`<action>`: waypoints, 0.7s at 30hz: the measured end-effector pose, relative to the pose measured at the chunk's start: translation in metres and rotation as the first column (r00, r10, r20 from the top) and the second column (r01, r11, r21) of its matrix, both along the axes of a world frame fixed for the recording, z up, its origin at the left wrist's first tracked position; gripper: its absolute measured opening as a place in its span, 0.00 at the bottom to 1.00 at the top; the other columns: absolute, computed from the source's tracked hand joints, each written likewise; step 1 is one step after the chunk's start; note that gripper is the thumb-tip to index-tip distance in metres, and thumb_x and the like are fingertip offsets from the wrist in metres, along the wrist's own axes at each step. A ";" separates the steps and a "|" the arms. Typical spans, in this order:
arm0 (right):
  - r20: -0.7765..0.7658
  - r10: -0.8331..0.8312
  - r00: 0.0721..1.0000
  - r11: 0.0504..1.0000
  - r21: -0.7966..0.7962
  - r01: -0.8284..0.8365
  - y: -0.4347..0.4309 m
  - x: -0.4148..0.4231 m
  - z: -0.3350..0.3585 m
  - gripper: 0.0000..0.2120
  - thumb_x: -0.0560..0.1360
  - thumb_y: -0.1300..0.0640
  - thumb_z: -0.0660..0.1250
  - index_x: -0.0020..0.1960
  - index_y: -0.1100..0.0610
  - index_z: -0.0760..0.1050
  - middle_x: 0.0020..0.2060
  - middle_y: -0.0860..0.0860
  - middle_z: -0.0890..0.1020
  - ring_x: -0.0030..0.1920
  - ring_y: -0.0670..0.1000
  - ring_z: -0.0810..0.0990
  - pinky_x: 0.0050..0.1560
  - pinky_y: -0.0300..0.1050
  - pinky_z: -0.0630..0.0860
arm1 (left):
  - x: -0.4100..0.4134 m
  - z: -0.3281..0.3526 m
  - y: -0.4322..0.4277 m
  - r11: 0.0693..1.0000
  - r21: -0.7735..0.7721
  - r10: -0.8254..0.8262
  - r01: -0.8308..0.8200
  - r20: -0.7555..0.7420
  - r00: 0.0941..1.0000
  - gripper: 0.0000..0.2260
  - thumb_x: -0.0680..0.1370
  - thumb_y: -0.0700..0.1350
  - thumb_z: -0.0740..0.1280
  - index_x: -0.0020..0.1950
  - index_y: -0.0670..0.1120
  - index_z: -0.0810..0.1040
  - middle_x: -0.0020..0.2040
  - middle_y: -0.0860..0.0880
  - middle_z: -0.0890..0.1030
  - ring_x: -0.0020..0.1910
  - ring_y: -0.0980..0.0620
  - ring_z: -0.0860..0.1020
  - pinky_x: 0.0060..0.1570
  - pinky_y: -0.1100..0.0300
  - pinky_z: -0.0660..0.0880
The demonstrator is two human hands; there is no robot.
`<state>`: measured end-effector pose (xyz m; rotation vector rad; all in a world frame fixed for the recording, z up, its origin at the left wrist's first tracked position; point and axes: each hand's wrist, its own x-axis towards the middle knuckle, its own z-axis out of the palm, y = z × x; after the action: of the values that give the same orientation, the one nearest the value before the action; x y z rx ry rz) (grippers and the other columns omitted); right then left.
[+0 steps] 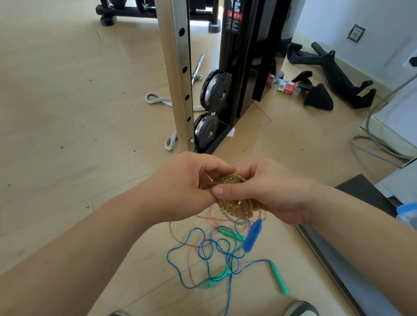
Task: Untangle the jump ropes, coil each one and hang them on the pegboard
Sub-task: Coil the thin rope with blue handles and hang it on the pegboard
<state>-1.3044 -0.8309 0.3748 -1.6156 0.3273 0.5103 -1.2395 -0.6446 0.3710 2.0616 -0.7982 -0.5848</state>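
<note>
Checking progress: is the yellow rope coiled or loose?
Coiled: yellow rope forms tight loops, gripped between left hand and right hand.

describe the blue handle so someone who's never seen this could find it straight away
Look mid-view, above the wooden floor, for the right hand. Just below it, under the yellow coil it grips, is the blue handle. It is thick and blue, while the green handles around it are slimmer.

Home gym. Top centre: cable machine (240,52) with pulleys (216,90) and perforated steel upright (180,58). Upper right: black grip attachments (335,79) on pale wood-look floor (43,97); wall socket (356,32). Lower centre: jump ropes (279,279) on the floor.
</note>
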 end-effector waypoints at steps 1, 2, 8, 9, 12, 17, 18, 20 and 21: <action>0.001 -0.025 1.000 0.999 -0.043 0.025 -0.002 0.001 0.000 0.20 0.66 0.59 0.82 0.49 0.72 0.81 0.34 0.58 0.81 0.31 0.50 0.78 0.34 0.42 0.73 | 0.000 0.002 0.001 1.000 0.009 0.014 -0.014 -0.012 1.000 0.16 0.74 0.38 0.76 0.60 0.52 0.85 0.47 0.55 0.87 0.46 0.53 0.86 0.51 0.48 0.83; 0.004 -0.048 0.999 0.995 -0.083 0.048 -0.003 0.002 0.001 0.22 0.64 0.59 0.84 0.48 0.72 0.81 0.34 0.58 0.82 0.32 0.50 0.79 0.34 0.42 0.74 | 0.000 0.005 0.001 0.999 0.014 0.035 -0.035 -0.048 0.998 0.14 0.74 0.38 0.77 0.56 0.51 0.85 0.45 0.54 0.87 0.43 0.52 0.86 0.48 0.49 0.84; 0.148 0.121 0.982 0.930 -0.362 -0.060 -0.006 -0.003 0.012 0.10 0.64 0.62 0.83 0.41 0.53 0.83 0.36 0.55 0.85 0.36 0.47 0.82 0.39 0.48 0.81 | -0.005 0.009 -0.006 0.965 -0.027 0.219 -0.261 -0.462 0.859 0.10 0.71 0.26 0.73 0.49 0.37 0.80 0.39 0.40 0.85 0.35 0.46 0.84 0.39 0.54 0.85; 0.190 0.138 0.972 0.910 -0.411 -0.049 -0.006 -0.003 0.011 0.09 0.67 0.62 0.80 0.43 0.53 0.83 0.39 0.54 0.86 0.37 0.46 0.82 0.42 0.50 0.82 | -0.006 0.009 -0.007 0.958 -0.029 0.234 -0.285 -0.495 0.837 0.10 0.71 0.25 0.72 0.49 0.35 0.80 0.39 0.41 0.84 0.34 0.45 0.84 0.39 0.54 0.85; 0.255 0.087 0.963 0.898 -0.439 0.035 -0.009 -0.004 0.012 0.07 0.70 0.63 0.76 0.45 0.54 0.83 0.40 0.54 0.86 0.36 0.45 0.81 0.43 0.49 0.82 | -0.007 0.009 -0.010 0.944 -0.046 0.256 -0.327 -0.523 0.813 0.11 0.71 0.25 0.72 0.51 0.33 0.79 0.39 0.39 0.84 0.34 0.45 0.84 0.39 0.54 0.85; 0.152 0.090 0.984 0.966 -0.253 -0.050 -0.022 -0.003 0.012 0.11 0.73 0.66 0.75 0.55 0.59 0.84 0.50 0.60 0.87 0.49 0.58 0.87 0.57 0.55 0.82 | -0.008 0.011 -0.011 0.912 -0.079 0.288 -0.403 -0.577 0.764 0.11 0.72 0.25 0.71 0.50 0.36 0.79 0.43 0.37 0.84 0.33 0.47 0.84 0.34 0.60 0.82; 0.172 0.069 0.983 0.978 -0.204 -0.033 -0.023 -0.004 0.012 0.12 0.74 0.67 0.74 0.57 0.60 0.83 0.51 0.60 0.87 0.51 0.58 0.87 0.59 0.55 0.82 | -0.007 0.012 -0.010 0.901 -0.088 0.294 -0.424 -0.595 0.748 0.11 0.72 0.26 0.72 0.49 0.38 0.80 0.42 0.39 0.84 0.34 0.47 0.84 0.36 0.58 0.83; 0.241 0.021 0.970 0.992 -0.128 0.010 -0.023 -0.006 0.012 0.11 0.77 0.67 0.72 0.58 0.60 0.82 0.52 0.59 0.87 0.51 0.56 0.86 0.60 0.55 0.81 | -0.006 0.011 -0.009 0.895 -0.098 0.279 -0.436 -0.638 0.718 0.11 0.72 0.26 0.72 0.50 0.39 0.80 0.43 0.39 0.84 0.37 0.46 0.84 0.41 0.55 0.85; 0.271 0.007 0.962 0.993 -0.119 0.026 -0.021 -0.007 0.011 0.11 0.78 0.66 0.71 0.59 0.58 0.82 0.51 0.57 0.88 0.50 0.54 0.86 0.60 0.55 0.82 | -0.006 0.011 -0.008 0.904 -0.094 0.258 -0.417 -0.658 0.707 0.12 0.72 0.27 0.72 0.52 0.38 0.79 0.44 0.38 0.85 0.39 0.44 0.85 0.42 0.54 0.85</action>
<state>-1.3113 -0.8523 0.3860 -1.7763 0.1622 0.2592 -1.2460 -0.6524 0.3818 1.5665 -0.0650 -0.8585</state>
